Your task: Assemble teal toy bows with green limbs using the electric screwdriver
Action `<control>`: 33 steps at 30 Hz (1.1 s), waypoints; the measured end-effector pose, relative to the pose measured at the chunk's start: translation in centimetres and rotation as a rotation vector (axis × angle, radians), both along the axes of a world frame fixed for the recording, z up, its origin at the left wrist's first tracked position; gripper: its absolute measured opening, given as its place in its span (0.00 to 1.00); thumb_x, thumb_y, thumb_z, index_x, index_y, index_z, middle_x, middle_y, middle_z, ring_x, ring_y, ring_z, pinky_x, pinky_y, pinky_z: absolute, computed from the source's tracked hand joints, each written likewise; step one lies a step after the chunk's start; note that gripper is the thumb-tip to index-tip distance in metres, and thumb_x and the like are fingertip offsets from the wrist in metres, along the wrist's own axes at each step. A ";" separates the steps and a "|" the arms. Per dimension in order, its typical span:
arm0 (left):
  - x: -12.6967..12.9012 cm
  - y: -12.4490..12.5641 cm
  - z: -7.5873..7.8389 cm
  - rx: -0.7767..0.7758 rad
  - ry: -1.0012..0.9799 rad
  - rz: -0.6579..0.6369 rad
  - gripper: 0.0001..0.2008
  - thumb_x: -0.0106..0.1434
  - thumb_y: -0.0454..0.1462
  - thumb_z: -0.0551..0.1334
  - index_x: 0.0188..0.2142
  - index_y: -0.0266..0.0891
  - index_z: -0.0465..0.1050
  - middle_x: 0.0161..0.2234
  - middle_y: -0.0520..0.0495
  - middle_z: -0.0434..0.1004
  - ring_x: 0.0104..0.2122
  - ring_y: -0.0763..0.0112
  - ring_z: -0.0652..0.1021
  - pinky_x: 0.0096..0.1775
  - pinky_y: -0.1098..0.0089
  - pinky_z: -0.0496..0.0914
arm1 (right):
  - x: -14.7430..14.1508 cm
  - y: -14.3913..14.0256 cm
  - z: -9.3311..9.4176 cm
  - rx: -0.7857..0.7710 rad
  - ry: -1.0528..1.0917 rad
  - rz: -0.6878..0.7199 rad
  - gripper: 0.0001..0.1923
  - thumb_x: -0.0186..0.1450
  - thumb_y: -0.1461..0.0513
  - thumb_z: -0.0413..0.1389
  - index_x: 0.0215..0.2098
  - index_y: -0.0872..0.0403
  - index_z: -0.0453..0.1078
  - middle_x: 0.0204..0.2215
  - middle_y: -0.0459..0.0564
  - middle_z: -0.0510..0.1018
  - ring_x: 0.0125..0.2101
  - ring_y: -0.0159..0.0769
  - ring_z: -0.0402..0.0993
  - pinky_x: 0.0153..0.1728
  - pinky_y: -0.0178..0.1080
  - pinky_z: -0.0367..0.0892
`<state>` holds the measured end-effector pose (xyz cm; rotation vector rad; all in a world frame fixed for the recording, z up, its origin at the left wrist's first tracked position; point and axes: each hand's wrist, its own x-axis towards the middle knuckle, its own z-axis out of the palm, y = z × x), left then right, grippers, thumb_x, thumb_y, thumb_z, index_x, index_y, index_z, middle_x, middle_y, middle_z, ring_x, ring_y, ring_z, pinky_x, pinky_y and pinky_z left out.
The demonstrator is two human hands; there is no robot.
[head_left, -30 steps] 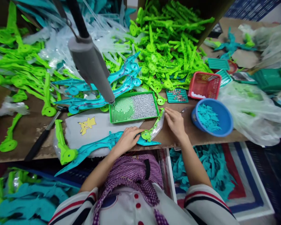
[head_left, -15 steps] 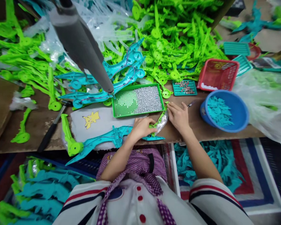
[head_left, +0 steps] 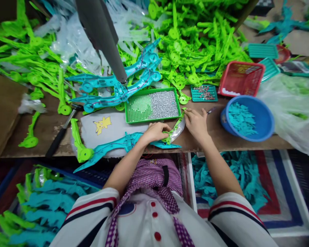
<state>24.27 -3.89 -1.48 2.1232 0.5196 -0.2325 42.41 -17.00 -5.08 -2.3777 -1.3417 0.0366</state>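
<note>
A green plastic arm with a clear plastic piece (head_left: 178,133) lies slantwise between my hands, at the right end of a long blue plastic part (head_left: 110,145). My left hand (head_left: 157,133) is closed on the green arm's lower end, above the blue part. At the arm's upper tip, the fingers of my right hand (head_left: 195,123) are closed on it. Another green plastic arm (head_left: 81,142) rests at the blue part's left end. A grey cloth with a yellow cartoon figure (head_left: 118,120) lies under part of the blue piece.
Behind my hands is a green tray (head_left: 135,120) of small screws. A grey electric screwdriver (head_left: 105,41) hangs over two blue parts (head_left: 141,84). At right stand a blue bucket (head_left: 265,118) and a red basket (head_left: 257,79). A hammer (head_left: 58,141) lies left; green parts (head_left: 203,44) are heaped behind.
The view has shifted slightly, so the table's things sit a little higher and further right. Both hands stay on the green arm. The hanging screwdriver has swung a little upward.
</note>
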 end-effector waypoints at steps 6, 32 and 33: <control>0.8 -1.0 0.8 0.062 0.065 0.081 0.09 0.56 0.32 0.64 0.36 0.43 0.78 0.39 0.51 0.84 0.44 0.57 0.80 0.52 0.49 0.65 | -0.7 -0.4 1.0 0.128 0.020 -0.026 0.18 0.73 0.55 0.48 0.56 0.49 0.72 0.57 0.55 0.76 0.58 0.48 0.71 0.65 0.63 0.49; -6.0 2.4 2.5 0.215 -0.238 -0.043 0.08 0.68 0.35 0.59 0.42 0.44 0.78 0.47 0.47 0.78 0.49 0.63 0.75 0.54 0.59 0.67 | -8.3 -3.0 2.8 0.111 0.024 0.277 0.10 0.70 0.57 0.53 0.36 0.45 0.76 0.52 0.45 0.80 0.61 0.44 0.69 0.68 0.59 0.43; -5.9 2.0 2.3 0.240 -0.230 -0.059 0.09 0.68 0.34 0.59 0.42 0.45 0.78 0.48 0.47 0.77 0.51 0.62 0.74 0.55 0.58 0.66 | -8.4 -3.0 2.9 0.088 0.015 0.295 0.10 0.70 0.57 0.53 0.35 0.45 0.76 0.53 0.44 0.80 0.62 0.45 0.68 0.68 0.59 0.42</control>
